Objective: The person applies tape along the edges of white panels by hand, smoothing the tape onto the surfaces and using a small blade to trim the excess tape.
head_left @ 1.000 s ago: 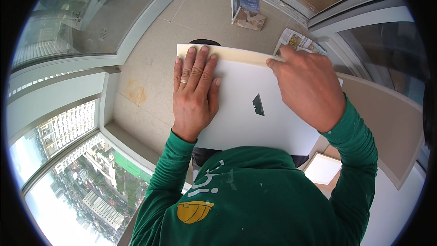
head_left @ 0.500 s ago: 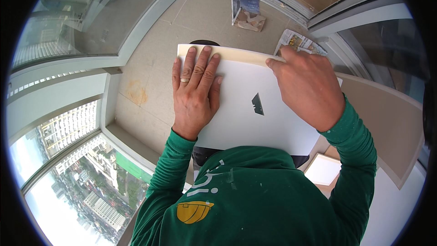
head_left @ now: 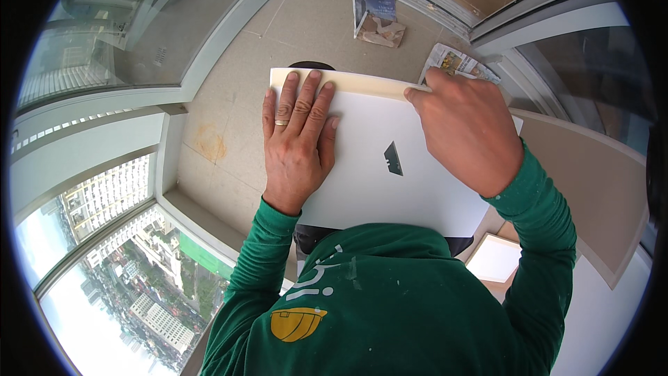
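A white board lies across my lap, with a cream strip running along its far edge. My left hand rests flat on the left part of the board, its fingertips on the strip and a ring on one finger. At the strip's right end, my right hand is closed, thumb and curled fingers against the edge. Whatever it grips is hidden by the fingers. Between the hands, nearer to me, a dark utility knife blade lies loose on the board.
Beyond the board, a folded newspaper and another newspaper lie on the tiled floor. To the right leans a large beige panel. A small white framed piece sits by my right elbow. Windows line the left.
My right hand has shifted slightly left along the strip. The left hand stays nearly in place, and the blade lies where it was.
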Demonstrator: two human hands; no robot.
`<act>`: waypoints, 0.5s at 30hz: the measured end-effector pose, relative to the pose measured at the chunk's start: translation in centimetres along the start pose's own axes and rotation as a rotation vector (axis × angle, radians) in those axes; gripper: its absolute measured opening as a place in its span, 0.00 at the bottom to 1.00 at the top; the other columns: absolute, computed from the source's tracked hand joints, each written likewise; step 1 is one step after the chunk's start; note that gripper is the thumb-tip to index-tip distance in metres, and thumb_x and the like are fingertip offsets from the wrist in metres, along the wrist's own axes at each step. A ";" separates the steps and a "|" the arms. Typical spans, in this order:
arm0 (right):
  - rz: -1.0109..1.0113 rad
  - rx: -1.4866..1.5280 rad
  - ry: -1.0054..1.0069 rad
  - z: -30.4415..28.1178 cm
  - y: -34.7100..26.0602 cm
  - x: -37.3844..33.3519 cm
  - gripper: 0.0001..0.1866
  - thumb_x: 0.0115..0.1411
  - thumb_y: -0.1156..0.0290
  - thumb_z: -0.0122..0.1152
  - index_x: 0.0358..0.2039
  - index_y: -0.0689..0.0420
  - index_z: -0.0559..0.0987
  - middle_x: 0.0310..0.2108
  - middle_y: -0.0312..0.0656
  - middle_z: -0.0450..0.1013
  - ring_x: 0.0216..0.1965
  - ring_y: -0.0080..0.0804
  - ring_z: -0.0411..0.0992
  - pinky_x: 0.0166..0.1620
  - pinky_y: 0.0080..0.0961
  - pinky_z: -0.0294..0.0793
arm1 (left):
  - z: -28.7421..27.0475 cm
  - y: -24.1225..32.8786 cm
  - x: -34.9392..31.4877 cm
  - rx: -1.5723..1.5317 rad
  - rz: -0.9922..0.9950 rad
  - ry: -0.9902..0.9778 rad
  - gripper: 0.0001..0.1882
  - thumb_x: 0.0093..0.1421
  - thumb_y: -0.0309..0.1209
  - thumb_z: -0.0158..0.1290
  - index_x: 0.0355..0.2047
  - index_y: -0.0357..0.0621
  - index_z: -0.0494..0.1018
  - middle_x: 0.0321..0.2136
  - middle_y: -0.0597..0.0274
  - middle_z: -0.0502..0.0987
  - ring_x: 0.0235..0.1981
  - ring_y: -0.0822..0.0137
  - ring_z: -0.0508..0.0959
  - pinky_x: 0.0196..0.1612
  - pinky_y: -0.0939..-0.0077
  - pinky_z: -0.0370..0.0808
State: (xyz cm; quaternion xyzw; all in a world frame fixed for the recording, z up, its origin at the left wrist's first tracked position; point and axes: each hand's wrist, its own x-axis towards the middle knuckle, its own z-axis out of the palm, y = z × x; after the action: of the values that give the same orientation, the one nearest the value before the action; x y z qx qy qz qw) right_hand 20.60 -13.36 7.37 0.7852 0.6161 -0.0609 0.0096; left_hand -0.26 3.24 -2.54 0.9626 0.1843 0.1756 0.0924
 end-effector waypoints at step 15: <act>-0.014 0.040 0.096 0.2 -0.2 0.0 0.04 0.53 0.74 0.69 0.25 0.61 0.86 0.30 0.51 0.78 0.32 0.44 0.84 0.36 0.38 0.83 | -0.2 3.1 1.0 -0.185 0.056 -0.140 0.29 0.77 0.39 0.50 0.75 0.43 0.68 0.77 0.53 0.64 0.81 0.48 0.55 0.82 0.40 0.41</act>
State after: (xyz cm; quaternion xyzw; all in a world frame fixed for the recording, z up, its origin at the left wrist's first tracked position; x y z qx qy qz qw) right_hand 20.44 -13.31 7.20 0.7829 0.6201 -0.0353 -0.0361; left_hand 1.53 0.82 -1.26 0.9647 0.1335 0.1265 0.1885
